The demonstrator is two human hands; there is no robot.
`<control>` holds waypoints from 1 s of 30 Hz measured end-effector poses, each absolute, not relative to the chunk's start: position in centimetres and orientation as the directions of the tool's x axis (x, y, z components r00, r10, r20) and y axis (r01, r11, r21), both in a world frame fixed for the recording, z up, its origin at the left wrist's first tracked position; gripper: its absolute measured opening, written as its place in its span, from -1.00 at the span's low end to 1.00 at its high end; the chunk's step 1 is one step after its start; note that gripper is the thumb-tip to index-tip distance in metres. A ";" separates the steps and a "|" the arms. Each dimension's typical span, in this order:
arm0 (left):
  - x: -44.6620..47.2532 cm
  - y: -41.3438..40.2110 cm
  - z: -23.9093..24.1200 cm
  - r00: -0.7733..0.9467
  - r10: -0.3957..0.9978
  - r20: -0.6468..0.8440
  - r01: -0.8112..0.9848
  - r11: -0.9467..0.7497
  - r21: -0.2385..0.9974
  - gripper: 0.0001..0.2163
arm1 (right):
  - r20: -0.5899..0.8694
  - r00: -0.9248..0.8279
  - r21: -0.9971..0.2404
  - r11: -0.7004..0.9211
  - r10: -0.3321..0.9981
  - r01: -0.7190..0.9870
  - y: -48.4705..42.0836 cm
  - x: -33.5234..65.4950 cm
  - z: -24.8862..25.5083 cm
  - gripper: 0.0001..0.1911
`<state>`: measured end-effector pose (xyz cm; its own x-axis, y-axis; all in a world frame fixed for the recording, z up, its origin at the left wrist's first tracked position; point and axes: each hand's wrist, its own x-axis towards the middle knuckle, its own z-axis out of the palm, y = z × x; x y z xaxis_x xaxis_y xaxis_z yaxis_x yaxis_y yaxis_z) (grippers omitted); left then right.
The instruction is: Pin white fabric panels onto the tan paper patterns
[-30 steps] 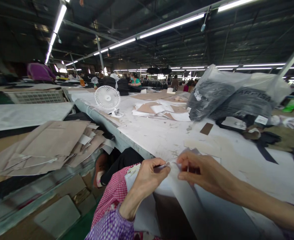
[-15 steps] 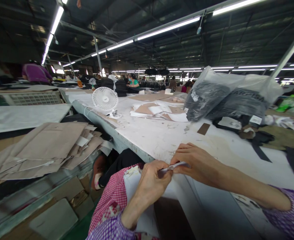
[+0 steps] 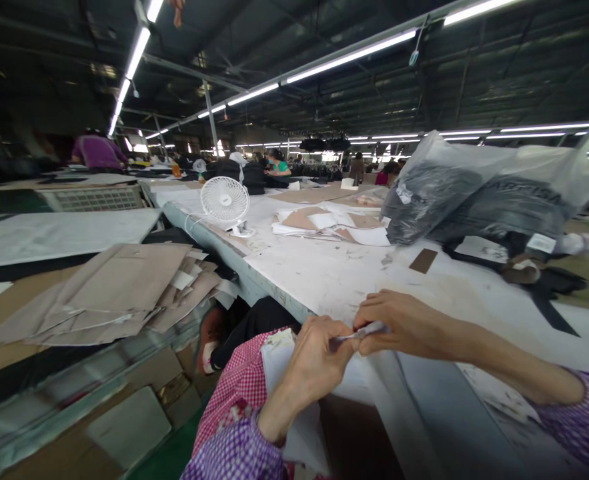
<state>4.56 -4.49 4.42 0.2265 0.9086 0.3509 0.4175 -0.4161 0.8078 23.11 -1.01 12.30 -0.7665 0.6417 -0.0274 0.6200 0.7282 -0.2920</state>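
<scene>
My left hand and my right hand meet at the near edge of a long white worktable. Both pinch a thin strip of white fabric between thumb and fingers, the left from below, the right from above. A white sheet hangs from the strip down over the table edge toward me. Purple checked sleeves cover both my forearms.
A small white fan stands on the table's left edge. Brown and white cut pieces lie mid-table, and clear bags of dark fabric at right. A stack of brown card patterns lies on the left bench. Other people work far off.
My right hand has turned palm-down and closed over the strip beside my left hand; the raised white fold seen earlier has flattened. The view has shifted slightly.
</scene>
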 end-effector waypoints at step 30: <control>-4.4 -5.4 3.6 0.258 0.954 0.149 0.038 -0.164 0.986 -0.70 | 0.161 -0.693 -0.162 0.712 0.702 0.683 5.3 21.5 13.3 -0.69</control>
<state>-4.45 -5.36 3.60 0.2584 0.9544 0.1492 0.0382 -0.1644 0.9856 21.50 5.25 13.31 -0.6933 0.7024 0.1613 0.6835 0.7118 -0.1618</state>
